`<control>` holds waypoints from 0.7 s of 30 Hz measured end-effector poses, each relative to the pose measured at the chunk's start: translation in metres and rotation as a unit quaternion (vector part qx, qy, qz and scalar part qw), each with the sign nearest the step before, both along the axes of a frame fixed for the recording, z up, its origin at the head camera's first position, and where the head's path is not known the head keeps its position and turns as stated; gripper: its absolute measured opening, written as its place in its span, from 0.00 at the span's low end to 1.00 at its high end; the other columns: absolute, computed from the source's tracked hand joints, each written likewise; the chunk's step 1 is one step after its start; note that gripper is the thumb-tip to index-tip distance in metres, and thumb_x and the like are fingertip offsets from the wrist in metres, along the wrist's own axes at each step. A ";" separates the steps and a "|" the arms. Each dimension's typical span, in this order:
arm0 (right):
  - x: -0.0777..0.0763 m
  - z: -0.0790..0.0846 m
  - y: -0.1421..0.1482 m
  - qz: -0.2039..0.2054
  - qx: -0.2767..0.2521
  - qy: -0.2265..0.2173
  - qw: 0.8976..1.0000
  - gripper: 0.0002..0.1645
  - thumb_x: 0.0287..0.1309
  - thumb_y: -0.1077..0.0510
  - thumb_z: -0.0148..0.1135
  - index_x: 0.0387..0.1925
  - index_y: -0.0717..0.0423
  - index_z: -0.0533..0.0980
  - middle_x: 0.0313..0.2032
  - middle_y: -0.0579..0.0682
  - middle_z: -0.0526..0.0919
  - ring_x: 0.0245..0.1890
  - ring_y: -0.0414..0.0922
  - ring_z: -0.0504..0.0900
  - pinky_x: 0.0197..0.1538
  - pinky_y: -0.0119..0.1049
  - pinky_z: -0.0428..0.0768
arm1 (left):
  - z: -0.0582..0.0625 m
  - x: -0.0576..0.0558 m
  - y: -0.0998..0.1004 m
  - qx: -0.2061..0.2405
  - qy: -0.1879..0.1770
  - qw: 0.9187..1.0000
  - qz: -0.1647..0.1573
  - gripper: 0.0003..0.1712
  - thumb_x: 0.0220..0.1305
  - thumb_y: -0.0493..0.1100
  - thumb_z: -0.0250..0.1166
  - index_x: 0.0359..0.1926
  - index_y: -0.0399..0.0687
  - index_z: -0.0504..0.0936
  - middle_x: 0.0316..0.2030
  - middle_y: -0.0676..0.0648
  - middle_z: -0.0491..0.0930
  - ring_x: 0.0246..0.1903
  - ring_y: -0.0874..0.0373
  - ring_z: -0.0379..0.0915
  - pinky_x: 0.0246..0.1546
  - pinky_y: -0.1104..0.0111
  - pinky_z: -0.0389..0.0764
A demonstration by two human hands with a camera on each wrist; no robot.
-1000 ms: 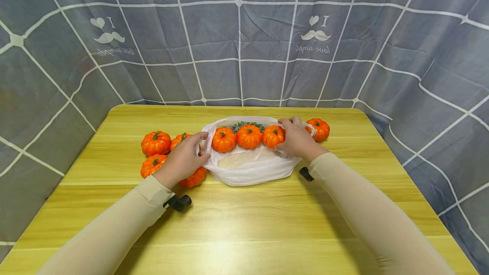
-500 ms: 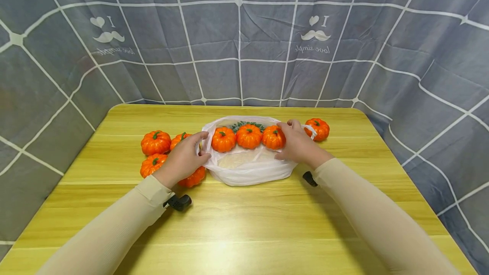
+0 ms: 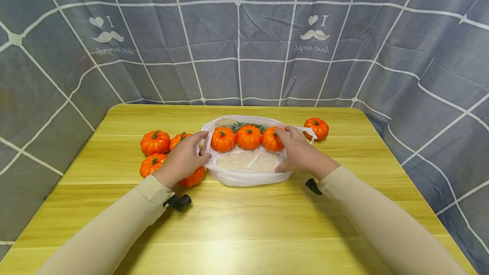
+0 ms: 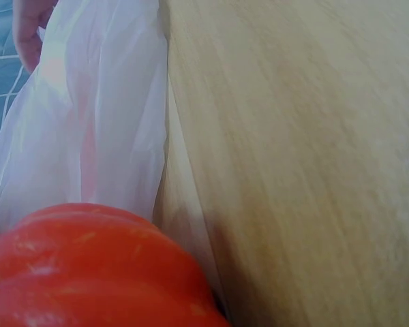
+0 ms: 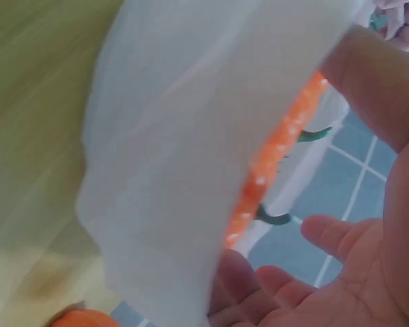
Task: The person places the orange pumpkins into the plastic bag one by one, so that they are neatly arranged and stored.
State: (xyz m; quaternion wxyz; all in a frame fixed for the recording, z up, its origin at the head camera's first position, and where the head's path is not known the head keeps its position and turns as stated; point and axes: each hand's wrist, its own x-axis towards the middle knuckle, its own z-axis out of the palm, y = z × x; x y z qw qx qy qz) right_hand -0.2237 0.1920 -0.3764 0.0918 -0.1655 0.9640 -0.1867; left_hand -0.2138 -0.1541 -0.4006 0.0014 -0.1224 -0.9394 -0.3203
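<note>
A white plastic bag (image 3: 248, 178) lies with its mouth spread in the middle of the table. Three small orange pumpkins sit in a row at its mouth: a left one (image 3: 223, 139), a middle one (image 3: 249, 137) and a right one (image 3: 271, 139). My left hand (image 3: 182, 160) grips the bag's left rim between thumb and fingers. On the right side, my right hand (image 3: 302, 152) touches the rim with thumb and fingers spread wide; the right wrist view shows the bag's side (image 5: 157, 157) beside the thumb, with some fingertips partly hidden behind it.
Several loose pumpkins stand around my left hand, including one at the far left (image 3: 155, 142) and one partly under the wrist (image 3: 193, 177). Another pumpkin (image 3: 317, 129) stands right of the bag, near a bag handle (image 3: 311, 134). A grey curtain (image 3: 259, 33) hangs behind the table.
My right hand has shifted slightly right and toward me along the bag's right rim, its thumb and fingers spreading. The left hand stays in place.
</note>
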 end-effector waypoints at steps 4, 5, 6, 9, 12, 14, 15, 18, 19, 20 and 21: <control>0.006 0.006 -0.001 0.001 -0.001 0.022 1.000 0.72 0.44 0.48 0.88 0.83 0.52 0.53 0.80 0.68 0.50 0.78 0.68 0.56 0.75 0.63 0.69 | 0.000 0.000 0.000 0.002 0.001 1.000 -0.001 0.41 0.66 0.44 0.72 0.76 0.41 0.69 0.41 0.43 0.77 0.29 0.53 0.68 0.33 0.63 0.72; 0.007 0.009 -0.001 0.000 -0.004 0.031 1.000 0.70 0.46 0.47 0.87 0.83 0.52 0.53 0.79 0.68 0.52 0.77 0.69 0.57 0.74 0.63 0.69 | 0.000 0.000 0.000 0.002 0.000 1.000 -0.001 0.41 0.66 0.44 0.73 0.76 0.41 0.69 0.40 0.43 0.77 0.29 0.53 0.68 0.33 0.64 0.72; 0.008 0.012 -0.001 -0.003 -0.010 0.041 0.999 0.68 0.47 0.47 0.86 0.82 0.53 0.55 0.79 0.68 0.53 0.77 0.69 0.59 0.74 0.64 0.69 | 0.000 0.000 0.000 0.004 -0.001 1.000 -0.002 0.41 0.66 0.44 0.73 0.76 0.41 0.68 0.38 0.44 0.76 0.28 0.53 0.68 0.32 0.64 0.71; 0.008 0.025 0.003 -0.014 -0.037 0.076 0.996 0.60 0.54 0.47 0.82 0.81 0.56 0.58 0.76 0.67 0.59 0.74 0.68 0.63 0.73 0.65 0.70 | 0.001 0.000 0.000 0.007 -0.003 1.000 -0.002 0.41 0.65 0.44 0.73 0.76 0.40 0.68 0.35 0.45 0.76 0.27 0.54 0.67 0.30 0.64 0.71; 0.005 0.038 0.012 -0.035 -0.073 0.109 0.991 0.50 0.63 0.49 0.74 0.79 0.59 0.61 0.75 0.66 0.62 0.70 0.66 0.68 0.70 0.65 0.73 | 0.001 0.000 0.000 0.007 -0.003 1.000 -0.004 0.41 0.65 0.44 0.73 0.76 0.40 0.68 0.34 0.45 0.75 0.25 0.54 0.67 0.29 0.64 0.71; 0.001 0.045 0.021 -0.056 -0.090 0.120 0.987 0.44 0.69 0.50 0.68 0.79 0.60 0.61 0.75 0.66 0.61 0.69 0.65 0.68 0.70 0.64 0.72 | 0.001 0.000 0.000 0.007 -0.004 1.000 -0.004 0.42 0.66 0.44 0.73 0.76 0.40 0.68 0.33 0.46 0.75 0.24 0.55 0.66 0.28 0.65 0.70; -0.003 0.047 0.026 -0.068 -0.097 0.121 0.986 0.42 0.71 0.50 0.65 0.79 0.59 0.61 0.76 0.66 0.60 0.70 0.65 0.68 0.70 0.64 0.72 | 0.001 0.000 0.000 0.007 -0.005 1.000 -0.004 0.42 0.66 0.45 0.72 0.76 0.40 0.68 0.32 0.46 0.75 0.24 0.55 0.66 0.28 0.65 0.70; -0.016 0.047 0.044 -0.101 -0.103 0.110 0.983 0.40 0.75 0.52 0.60 0.79 0.59 0.59 0.78 0.67 0.57 0.74 0.66 0.64 0.74 0.65 0.67 | 0.001 0.000 0.000 0.006 -0.006 1.000 -0.006 0.42 0.66 0.45 0.72 0.76 0.40 0.68 0.30 0.47 0.75 0.22 0.56 0.65 0.27 0.66 0.69; -0.020 0.045 0.050 -0.110 -0.102 0.106 0.983 0.39 0.75 0.52 0.59 0.80 0.59 0.59 0.78 0.67 0.56 0.76 0.67 0.61 0.75 0.66 0.65 | 0.001 0.000 0.000 0.006 -0.006 1.000 -0.006 0.42 0.66 0.45 0.72 0.76 0.40 0.68 0.30 0.48 0.75 0.22 0.56 0.65 0.26 0.66 0.69; -0.024 0.043 0.056 -0.119 -0.101 0.101 0.983 0.39 0.76 0.53 0.58 0.80 0.59 0.58 0.79 0.67 0.55 0.77 0.67 0.59 0.76 0.67 0.63 | 0.001 0.000 0.000 0.007 -0.006 1.000 -0.008 0.41 0.66 0.45 0.72 0.76 0.40 0.68 0.29 0.48 0.74 0.21 0.56 0.64 0.26 0.66 0.69; -0.029 0.041 0.063 -0.127 -0.100 0.097 0.982 0.39 0.76 0.53 0.57 0.80 0.60 0.58 0.79 0.67 0.55 0.77 0.68 0.58 0.76 0.67 0.62 | 0.001 0.000 0.000 0.006 -0.005 1.000 -0.009 0.41 0.66 0.44 0.72 0.76 0.40 0.68 0.29 0.48 0.74 0.21 0.56 0.65 0.25 0.66 0.68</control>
